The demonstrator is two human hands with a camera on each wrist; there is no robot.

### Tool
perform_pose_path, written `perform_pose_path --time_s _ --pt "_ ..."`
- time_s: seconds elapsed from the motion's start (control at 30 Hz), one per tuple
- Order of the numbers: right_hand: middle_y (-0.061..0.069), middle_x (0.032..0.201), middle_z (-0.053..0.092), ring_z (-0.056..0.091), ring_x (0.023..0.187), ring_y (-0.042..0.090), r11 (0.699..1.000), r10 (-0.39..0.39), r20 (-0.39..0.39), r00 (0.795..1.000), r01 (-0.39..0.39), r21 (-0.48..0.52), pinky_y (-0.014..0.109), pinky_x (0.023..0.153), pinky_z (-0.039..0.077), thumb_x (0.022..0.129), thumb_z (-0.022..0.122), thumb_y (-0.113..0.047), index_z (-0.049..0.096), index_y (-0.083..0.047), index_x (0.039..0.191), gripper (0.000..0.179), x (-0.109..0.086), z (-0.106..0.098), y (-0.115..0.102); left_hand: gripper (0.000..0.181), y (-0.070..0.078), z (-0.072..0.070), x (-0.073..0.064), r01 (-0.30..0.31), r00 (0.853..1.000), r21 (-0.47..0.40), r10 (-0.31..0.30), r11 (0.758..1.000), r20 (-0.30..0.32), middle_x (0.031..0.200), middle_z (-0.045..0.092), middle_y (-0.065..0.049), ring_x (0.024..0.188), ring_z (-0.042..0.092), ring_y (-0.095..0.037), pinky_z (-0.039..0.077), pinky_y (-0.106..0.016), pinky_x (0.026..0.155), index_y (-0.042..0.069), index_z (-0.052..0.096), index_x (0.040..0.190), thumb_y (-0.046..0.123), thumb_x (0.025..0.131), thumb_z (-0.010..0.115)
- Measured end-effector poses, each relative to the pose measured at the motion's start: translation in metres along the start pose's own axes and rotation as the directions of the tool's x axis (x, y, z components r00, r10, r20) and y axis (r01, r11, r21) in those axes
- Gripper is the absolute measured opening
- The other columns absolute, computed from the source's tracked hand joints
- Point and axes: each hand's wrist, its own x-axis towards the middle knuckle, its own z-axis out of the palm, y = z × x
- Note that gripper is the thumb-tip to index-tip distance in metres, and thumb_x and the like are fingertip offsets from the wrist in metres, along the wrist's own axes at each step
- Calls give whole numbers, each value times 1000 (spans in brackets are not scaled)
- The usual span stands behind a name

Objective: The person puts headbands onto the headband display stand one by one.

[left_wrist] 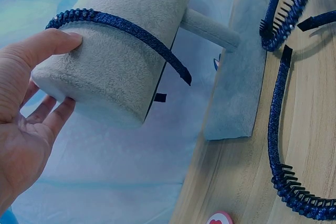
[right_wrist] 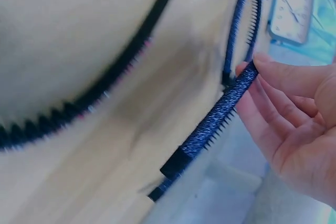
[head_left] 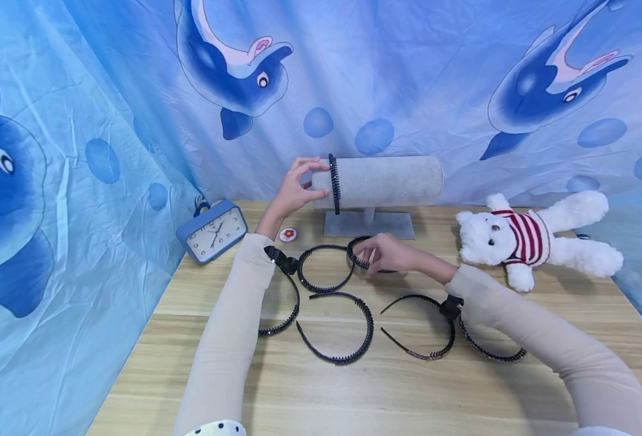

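A grey velvet display roll [head_left: 389, 181] stands on a flat base [head_left: 369, 225] at the back of the table. My left hand [head_left: 294, 191] holds its left end; in the left wrist view the thumb rests on top and the fingers lie at the end face. Near that end, a dark toothed headband [head_left: 334, 184] sits around the roll. My right hand [head_left: 389, 253] pinches another sparkly dark headband [right_wrist: 215, 114] between thumb and fingers, in front of the base. Next to it on the table lies a closed-looking headband [head_left: 302, 275].
Several more headbands lie nearer me, one headband [head_left: 370, 330] in the middle and one headband [head_left: 452, 339] to the right. A blue clock [head_left: 212, 233] and a flower badge [head_left: 287, 234] are at left. A white teddy bear [head_left: 528, 239] lies at right before the dolphin curtain [head_left: 397, 72].
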Motion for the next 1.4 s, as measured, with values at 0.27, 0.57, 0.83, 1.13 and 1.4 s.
perform_pose_path --time_s 0.27,0.57,0.83,1.13,1.4 --pt "15 97 74 74 85 23 1000 -5 42 999 6 -10 33 77 65 84 74 10 68 6 125 41 -9 -31 -6 54 -2 0 1 8 1000 -3 -8 1000 -7 158 32 -19 150 30 -30 36 -52 124 -5 60 131 -8 80 77" --pt "21 102 72 71 94 29 998 15 59 998 -19 67 31 80 65 84 71 14 67 10 121 38 -20 -52 0 56 -29 0 12 -12 1000 -3 12 1000 -18 160 32 -15 151 28 -29 35 -53 124 -3 60 134 -6 81 79" --pt "30 107 68 70 93 30 982 51 50 997 -59 178 29 81 65 83 66 19 63 15 121 39 -28 -71 10 55 -30 0 12 -22 999 12 22 1000 -33 157 35 -12 148 32 -24 39 -52 123 2 63 131 -3 79 82" --pt "25 106 68 70 93 24 957 99 24 995 -102 270 27 83 65 84 65 18 60 16 123 40 -39 -93 29 54 -30 0 12 -16 999 26 17 1000 -38 156 37 -8 147 33 -23 40 -49 122 3 64 130 -2 80 82" --pt "9 103 71 69 95 15 915 152 -12 988 -136 379 24 85 63 85 66 17 53 19 129 46 -55 -112 39 55 -30 0 11 -21 999 12 22 1000 -37 157 37 -9 147 33 -25 39 -52 122 2 63 131 -3 80 82"
